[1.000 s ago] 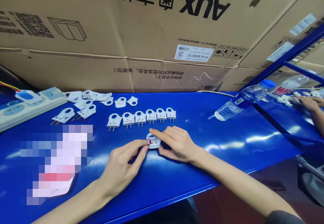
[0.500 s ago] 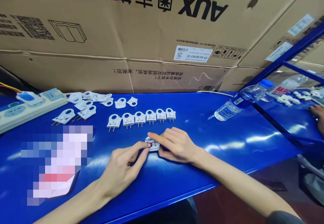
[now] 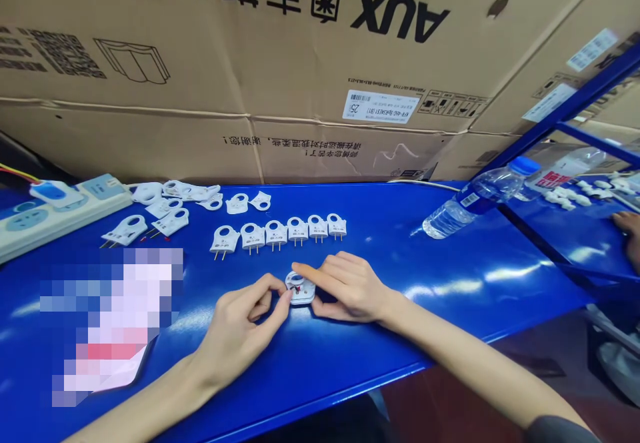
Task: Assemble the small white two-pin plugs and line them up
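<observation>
Near the middle of the table a small white plug housing [image 3: 303,296], with a ring-shaped top, rests under my hands. Its inner side faces up, showing a small red part and a dark wire. My right hand [image 3: 350,287] grips it from the right, index finger on the ring and thumb along the lower edge. At the left edge, the thumb and index finger of my left hand [image 3: 247,316] are pinched together by the wire; what lies between the fingertips is hidden. Behind the hands stands a row of several white two-pin plugs [image 3: 276,233], pins toward me.
More loose white plug pieces [image 3: 173,206] lie at the back left by a power strip [image 3: 95,196]. A blurred-out phone [image 3: 120,336] lies at left. A water bottle [image 3: 465,204] leans at right near the blue frame [image 3: 550,126]. Cardboard [image 3: 300,63] walls the back. Another person's hand [image 3: 627,223] shows far right.
My left thumb and fingers have drawn slightly left and down from the housing's middle, uncovering a dark wire beside the red part. My right hand keeps its hold.
</observation>
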`<state>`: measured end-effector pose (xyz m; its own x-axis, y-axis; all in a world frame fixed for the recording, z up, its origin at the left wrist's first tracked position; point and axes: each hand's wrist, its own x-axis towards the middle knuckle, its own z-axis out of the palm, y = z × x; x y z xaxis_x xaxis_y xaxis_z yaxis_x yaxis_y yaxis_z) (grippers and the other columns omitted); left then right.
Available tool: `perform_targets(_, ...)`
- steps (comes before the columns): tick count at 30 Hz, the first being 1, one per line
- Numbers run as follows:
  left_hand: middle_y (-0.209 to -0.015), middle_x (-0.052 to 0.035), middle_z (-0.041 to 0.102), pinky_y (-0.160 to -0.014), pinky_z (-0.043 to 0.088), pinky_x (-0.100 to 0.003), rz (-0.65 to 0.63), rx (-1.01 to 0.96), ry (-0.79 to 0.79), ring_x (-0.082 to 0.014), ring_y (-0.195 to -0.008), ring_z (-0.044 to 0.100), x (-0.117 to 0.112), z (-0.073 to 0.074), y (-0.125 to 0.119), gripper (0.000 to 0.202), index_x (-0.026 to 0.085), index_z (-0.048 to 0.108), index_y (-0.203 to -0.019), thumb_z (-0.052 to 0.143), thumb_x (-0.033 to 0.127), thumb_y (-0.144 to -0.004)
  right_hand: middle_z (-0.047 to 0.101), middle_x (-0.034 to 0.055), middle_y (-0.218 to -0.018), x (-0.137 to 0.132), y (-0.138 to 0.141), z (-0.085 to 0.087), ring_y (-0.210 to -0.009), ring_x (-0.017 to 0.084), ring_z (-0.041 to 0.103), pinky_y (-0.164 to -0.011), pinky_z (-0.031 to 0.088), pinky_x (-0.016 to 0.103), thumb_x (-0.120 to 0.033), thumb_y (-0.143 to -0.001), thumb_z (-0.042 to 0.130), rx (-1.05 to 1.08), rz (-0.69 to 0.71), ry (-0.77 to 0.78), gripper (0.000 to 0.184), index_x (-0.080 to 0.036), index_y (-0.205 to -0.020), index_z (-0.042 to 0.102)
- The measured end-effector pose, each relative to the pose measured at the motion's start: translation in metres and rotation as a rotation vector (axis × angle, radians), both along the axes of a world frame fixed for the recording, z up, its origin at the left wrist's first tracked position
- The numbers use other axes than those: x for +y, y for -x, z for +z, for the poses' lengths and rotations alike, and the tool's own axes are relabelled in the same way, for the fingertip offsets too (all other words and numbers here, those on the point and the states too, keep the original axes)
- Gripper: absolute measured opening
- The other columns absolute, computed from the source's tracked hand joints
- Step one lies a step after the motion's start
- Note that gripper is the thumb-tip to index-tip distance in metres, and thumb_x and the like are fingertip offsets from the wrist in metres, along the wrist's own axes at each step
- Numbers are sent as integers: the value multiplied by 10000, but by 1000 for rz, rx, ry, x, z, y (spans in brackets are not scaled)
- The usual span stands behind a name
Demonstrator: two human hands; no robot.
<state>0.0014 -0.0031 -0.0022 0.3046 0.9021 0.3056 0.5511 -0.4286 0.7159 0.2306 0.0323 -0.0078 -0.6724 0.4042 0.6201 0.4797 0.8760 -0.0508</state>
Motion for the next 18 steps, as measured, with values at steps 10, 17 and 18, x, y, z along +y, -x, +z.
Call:
perform_targets(10, -568, 102, 246, -491, 338, -205, 13, 12, -63, -87, -460, 303, -1, -2, 0, 192, 228, 623, -843, 556, 340, -984, 702, 3, -806, 1, 0, 2, -677, 147, 594, -592, 423, 302, -155, -914, 572, 45, -1, 6, 491, -104, -1402, 539)
perform_targets(17, -588, 108, 279, -514, 371, -197, 30, -1, -6, -81, -467, 340, -2, -4, 2, 151, 232, 637, -967, 565, 364, -979, 713, 3, -820, 2, -2, 3, -681, 145, 592, -599, 424, 297, -160, -922, 569, 36, -15, 10, 507, -118, -1426, 528)
perform_targets(18, -588, 107, 283, -516, 374, -196, 27, 0, -6, -80, -468, 343, -2, -4, 2, 153, 231, 645, -973, 565, 361, -979, 718, 4, -823, 2, -2, 3, -686, 145, 595, -606, 427, 296, -161, -924, 569, 34, -16, 11, 510, -125, -1431, 528)
